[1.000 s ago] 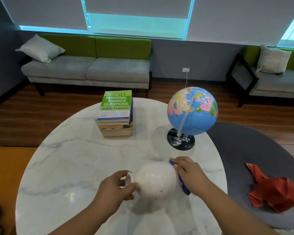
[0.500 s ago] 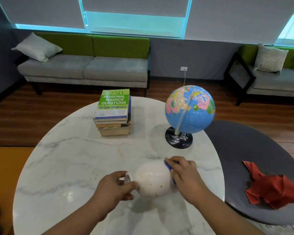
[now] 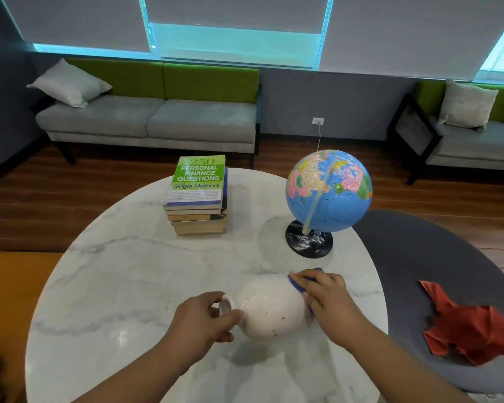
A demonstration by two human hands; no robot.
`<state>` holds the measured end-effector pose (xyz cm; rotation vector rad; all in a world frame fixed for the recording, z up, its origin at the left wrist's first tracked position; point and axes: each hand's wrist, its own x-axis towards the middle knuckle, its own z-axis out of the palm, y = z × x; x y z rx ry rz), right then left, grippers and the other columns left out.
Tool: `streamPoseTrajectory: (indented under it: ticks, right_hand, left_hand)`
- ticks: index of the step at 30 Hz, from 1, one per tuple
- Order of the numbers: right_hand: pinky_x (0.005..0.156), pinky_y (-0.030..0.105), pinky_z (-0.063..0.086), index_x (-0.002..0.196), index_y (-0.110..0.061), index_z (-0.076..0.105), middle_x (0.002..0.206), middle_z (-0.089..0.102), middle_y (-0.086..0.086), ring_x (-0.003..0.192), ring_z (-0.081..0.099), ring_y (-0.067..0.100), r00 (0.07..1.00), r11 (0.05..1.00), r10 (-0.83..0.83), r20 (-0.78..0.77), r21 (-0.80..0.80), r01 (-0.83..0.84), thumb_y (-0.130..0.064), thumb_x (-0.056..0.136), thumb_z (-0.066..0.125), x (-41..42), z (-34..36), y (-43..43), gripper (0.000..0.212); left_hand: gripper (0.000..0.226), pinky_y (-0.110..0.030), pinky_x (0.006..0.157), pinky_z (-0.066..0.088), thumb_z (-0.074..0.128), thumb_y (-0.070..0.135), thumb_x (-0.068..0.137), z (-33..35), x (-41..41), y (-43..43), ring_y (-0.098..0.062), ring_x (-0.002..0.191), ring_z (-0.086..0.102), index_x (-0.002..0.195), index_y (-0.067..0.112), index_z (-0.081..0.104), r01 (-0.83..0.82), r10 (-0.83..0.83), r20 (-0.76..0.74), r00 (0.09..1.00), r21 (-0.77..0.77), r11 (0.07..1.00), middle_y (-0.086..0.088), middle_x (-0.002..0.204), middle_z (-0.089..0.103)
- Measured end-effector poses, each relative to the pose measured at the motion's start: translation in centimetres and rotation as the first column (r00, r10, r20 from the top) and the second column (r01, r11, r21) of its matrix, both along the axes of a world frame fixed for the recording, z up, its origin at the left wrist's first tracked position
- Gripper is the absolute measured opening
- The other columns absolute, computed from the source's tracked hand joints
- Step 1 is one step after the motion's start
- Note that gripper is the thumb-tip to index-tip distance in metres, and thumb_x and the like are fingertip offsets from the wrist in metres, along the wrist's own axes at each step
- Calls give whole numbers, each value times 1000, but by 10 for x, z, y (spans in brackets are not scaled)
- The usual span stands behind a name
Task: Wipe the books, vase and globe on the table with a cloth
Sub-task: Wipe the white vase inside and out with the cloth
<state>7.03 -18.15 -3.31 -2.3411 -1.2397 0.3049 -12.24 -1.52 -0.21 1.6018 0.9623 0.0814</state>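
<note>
Right now the left fingers (image 3: 233,314) curl round the narrow neck of the white, speckled, round-bellied ceramic vase (image 3: 271,312), gripping it just behind the mouth. I see the left hand (image 3: 200,321) holding it on its side, mouth pointing left. The right fingers (image 3: 306,276) bend over a dark blue cloth (image 3: 298,286), and the right hand (image 3: 329,298) presses it against the vase's base end. Below lies the round white marble worktop (image 3: 128,286); I cannot tell whether the vase touches it. Farther back stand a stack of paperback books (image 3: 198,199) and a blue globe on a black base (image 3: 329,190), well apart.
</note>
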Motion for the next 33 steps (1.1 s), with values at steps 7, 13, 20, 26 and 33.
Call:
streamPoseTrajectory:
  ticks: [7, 13, 20, 26, 33]
  right_hand:
    - [103, 10, 17, 136, -40, 46, 138, 37, -27, 118, 24, 8, 947, 952, 306, 103, 1, -307, -28, 90, 32, -35, 21, 22, 49]
    - [102, 13, 27, 135, -37, 47, 129, 45, -23, 109, 31, 13, 989, 995, 103, 106, -16, -102, -19, 98, 42, -4, 15, 13, 42]
    - [62, 27, 51, 104, -33, 69, 99, 60, -18, 81, 51, 18, 894, 956, 281, 350, -27, -291, -35, 76, 35, -45, 29, 44, 44]
    - [67, 26, 54, 103, -32, 71, 96, 61, -18, 78, 51, 19, 890, 949, 287, 355, 16, -313, -20, 78, 53, -13, 33, 24, 33]
    - [59, 30, 52, 100, -32, 72, 93, 63, -16, 75, 53, 22, 832, 912, 377, 406, -6, -410, -36, 83, 41, -40, 30, 42, 35]
  left_hand:
    - [36, -32, 70, 60, 78, 21, 76, 4, 5, -2, -23, 62, 72, 109, 14, 66, 32, -31, -26, 999, 49, 998, -7, 84, 73]
    - [46, -34, 81, 58, 82, 24, 73, 7, 2, -3, -17, 68, 73, 113, 25, 61, 71, -70, -35, 997, 44, 996, 0, 98, 71]
    - [41, -28, 70, 58, 79, 19, 70, 13, 12, -9, -14, 61, 71, 107, 26, 63, 113, -108, -41, 993, 137, 984, 0, 87, 72]
    - [42, -22, 65, 55, 79, 23, 71, 12, 8, -6, -10, 60, 70, 109, 28, 62, 108, -100, -58, 993, 161, 981, 3, 85, 72]
    - [31, -30, 71, 57, 77, 19, 72, 17, 11, -8, -16, 62, 71, 89, 37, 59, 89, -82, -51, 995, 150, 985, -1, 78, 74]
